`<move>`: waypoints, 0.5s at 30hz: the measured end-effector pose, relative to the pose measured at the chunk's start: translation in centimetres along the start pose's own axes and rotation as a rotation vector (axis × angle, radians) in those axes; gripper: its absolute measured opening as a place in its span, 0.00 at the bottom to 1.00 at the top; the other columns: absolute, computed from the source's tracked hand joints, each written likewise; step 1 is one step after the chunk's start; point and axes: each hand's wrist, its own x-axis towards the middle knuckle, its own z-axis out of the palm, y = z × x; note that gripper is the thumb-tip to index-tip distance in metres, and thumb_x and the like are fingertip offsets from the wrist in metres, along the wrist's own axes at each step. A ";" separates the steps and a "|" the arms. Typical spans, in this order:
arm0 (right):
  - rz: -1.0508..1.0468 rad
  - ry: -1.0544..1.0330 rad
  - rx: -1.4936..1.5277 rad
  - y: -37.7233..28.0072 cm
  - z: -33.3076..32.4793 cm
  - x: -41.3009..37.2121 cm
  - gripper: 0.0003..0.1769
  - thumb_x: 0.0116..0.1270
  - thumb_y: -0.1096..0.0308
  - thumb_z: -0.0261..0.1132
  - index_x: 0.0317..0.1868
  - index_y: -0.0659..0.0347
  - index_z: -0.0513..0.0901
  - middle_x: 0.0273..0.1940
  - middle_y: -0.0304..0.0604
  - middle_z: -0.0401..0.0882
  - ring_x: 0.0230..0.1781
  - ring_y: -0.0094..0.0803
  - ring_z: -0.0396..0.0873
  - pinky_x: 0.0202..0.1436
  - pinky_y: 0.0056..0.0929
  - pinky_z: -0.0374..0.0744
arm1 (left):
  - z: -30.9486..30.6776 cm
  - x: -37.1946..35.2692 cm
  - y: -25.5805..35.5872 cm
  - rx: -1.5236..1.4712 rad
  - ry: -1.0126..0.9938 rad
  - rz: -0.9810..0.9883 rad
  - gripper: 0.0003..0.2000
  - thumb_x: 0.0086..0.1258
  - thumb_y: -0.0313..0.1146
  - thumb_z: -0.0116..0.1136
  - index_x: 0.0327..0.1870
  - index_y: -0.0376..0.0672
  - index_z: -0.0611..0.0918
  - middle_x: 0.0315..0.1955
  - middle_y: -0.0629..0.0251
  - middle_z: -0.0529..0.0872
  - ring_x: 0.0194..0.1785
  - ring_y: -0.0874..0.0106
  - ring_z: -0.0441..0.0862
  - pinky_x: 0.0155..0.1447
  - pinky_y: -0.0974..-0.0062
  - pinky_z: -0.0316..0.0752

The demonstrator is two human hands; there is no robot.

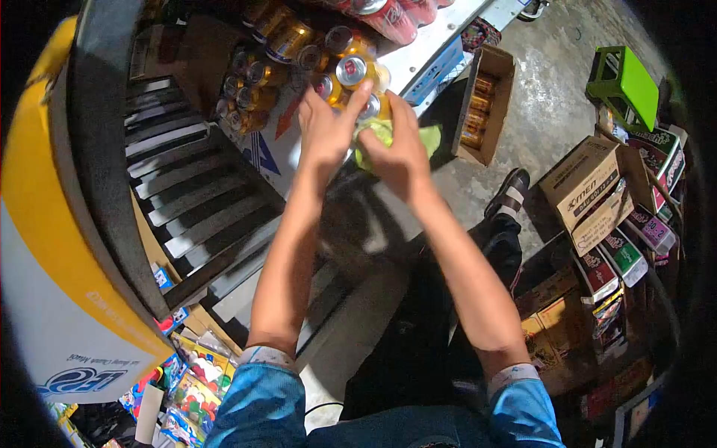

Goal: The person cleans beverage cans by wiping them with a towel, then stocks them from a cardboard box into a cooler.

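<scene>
Touching the gold cans (351, 72) w/ both hands, you've got them upright, bunched on the white surface up front; your R hand (399, 153) grips a green cloth (429, 140), fingertips by the nearest cans; your L hand (323, 127) is curved at the bunch, thumb & fingers apart, can't tell if it's gripping one; progress, as far as shows: a group stands by your hands, another batch (254, 97) sits L of it, more lie in an open carton (503, 97) on the floor; how many are done vs. left, can't tell; edges: white surface ends just R of the bunch, nr the blue box (441, 71); slatted rack (179, 172) & its dark frame bound your L; red packs (396, 19) crowd the far side; most room is over bare floor (541, 97), R of the carton.
</scene>
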 end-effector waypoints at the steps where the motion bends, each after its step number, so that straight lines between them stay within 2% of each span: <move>1: -0.005 -0.001 0.001 -0.1 1.1 -1.0 0.43 0.67 0.53 0.67 0.76 0.70 0.66 0.74 0.67 0.68 0.76 0.61 0.69 0.77 0.47 0.70 | -0.5 0.3 0.7 0.000 0.005 0.002 0.60 0.62 0.73 0.67 0.74 0.19 0.65 0.71 0.22 0.68 0.75 0.36 0.68 0.80 0.52 0.62; 4: -0.030 -0.075 0.114 1.7 4.3 -4.5 0.40 0.69 0.53 0.65 0.76 0.68 0.68 0.73 0.66 0.70 0.75 0.60 0.71 0.78 0.46 0.70 | -1.1 1.4 0.8 0.314 -0.100 -0.032 0.57 0.60 0.73 0.68 0.71 0.20 0.70 0.61 0.25 0.80 0.67 0.36 0.78 0.74 0.50 0.70; 6: 0.235 -0.630 0.272 3.0 6.1 -6.3 0.39 0.71 0.54 0.66 0.76 0.67 0.70 0.72 0.63 0.73 0.73 0.54 0.75 0.75 0.44 0.74 | -1.2 1.5 -1.0 0.369 -0.141 -0.024 0.56 0.60 0.71 0.69 0.70 0.21 0.70 0.61 0.25 0.80 0.67 0.37 0.79 0.73 0.49 0.71; 7: 0.233 -0.634 0.280 2.5 6.2 -7.0 0.39 0.71 0.54 0.66 0.76 0.67 0.70 0.72 0.63 0.73 0.73 0.54 0.75 0.75 0.44 0.74 | -1.3 1.5 -2.0 0.418 -0.188 -0.018 0.55 0.60 0.70 0.70 0.70 0.22 0.71 0.61 0.26 0.80 0.67 0.37 0.79 0.73 0.49 0.72; 8: 0.262 -0.595 0.241 2.1 6.4 -7.8 0.37 0.72 0.56 0.68 0.76 0.65 0.71 0.70 0.59 0.77 0.71 0.47 0.76 0.74 0.41 0.74 | -1.5 1.3 -3.0 0.459 -0.200 -0.021 0.49 0.61 0.64 0.73 0.71 0.29 0.72 0.61 0.32 0.83 0.66 0.38 0.80 0.71 0.48 0.73; 9: 0.290 -0.555 0.200 1.7 6.4 -8.0 0.34 0.74 0.59 0.70 0.76 0.64 0.73 0.67 0.56 0.80 0.68 0.40 0.78 0.73 0.37 0.74 | -1.4 1.4 -4.7 0.462 -0.197 -0.023 0.49 0.61 0.64 0.73 0.71 0.29 0.72 0.61 0.32 0.83 0.66 0.38 0.80 0.71 0.48 0.73; 10: 0.291 -0.556 0.203 1.0 5.7 -7.5 0.34 0.74 0.59 0.70 0.76 0.64 0.73 0.67 0.56 0.80 0.68 0.40 0.78 0.73 0.37 0.74 | -1.3 1.7 -6.7 0.490 -0.155 0.042 0.45 0.63 0.65 0.71 0.67 0.32 0.76 0.57 0.36 0.86 0.62 0.40 0.83 0.66 0.50 0.77; 11: 0.424 -0.591 0.322 -0.1 4.3 -6.7 0.33 0.76 0.60 0.69 0.76 0.62 0.73 0.67 0.53 0.81 0.68 0.36 0.77 0.72 0.34 0.75 | -1.2 1.9 -8.3 0.516 -0.114 0.106 0.41 0.65 0.66 0.70 0.64 0.35 0.79 0.52 0.40 0.89 0.58 0.43 0.86 0.61 0.52 0.80; 12: 0.557 -0.622 0.438 -0.5 3.4 -6.2 0.31 0.78 0.60 0.68 0.77 0.61 0.73 0.67 0.50 0.81 0.68 0.32 0.77 0.71 0.32 0.76 | -1.0 2.2 -9.1 0.513 -0.143 0.059 0.55 0.62 0.59 0.74 0.85 0.44 0.57 0.80 0.41 0.64 0.79 0.40 0.67 0.78 0.45 0.65; 13: 0.557 -0.619 0.432 0.2 3.3 -6.0 0.31 0.78 0.60 0.68 0.77 0.61 0.73 0.67 0.50 0.81 0.68 0.32 0.77 0.71 0.32 0.76 | -0.8 2.9 -10.0 0.506 -0.144 0.061 0.55 0.62 0.59 0.74 0.85 0.44 0.57 0.80 0.41 0.64 0.79 0.40 0.67 0.78 0.45 0.65; 15: 0.389 -0.432 0.439 1.5 3.2 -6.3 0.36 0.74 0.56 0.69 0.76 0.65 0.73 0.62 0.57 0.85 0.65 0.43 0.82 0.69 0.36 0.77 | -0.8 3.6 -12.3 0.480 -0.137 0.031 0.61 0.60 0.59 0.75 0.87 0.43 0.49 0.84 0.41 0.53 0.83 0.41 0.58 0.82 0.43 0.58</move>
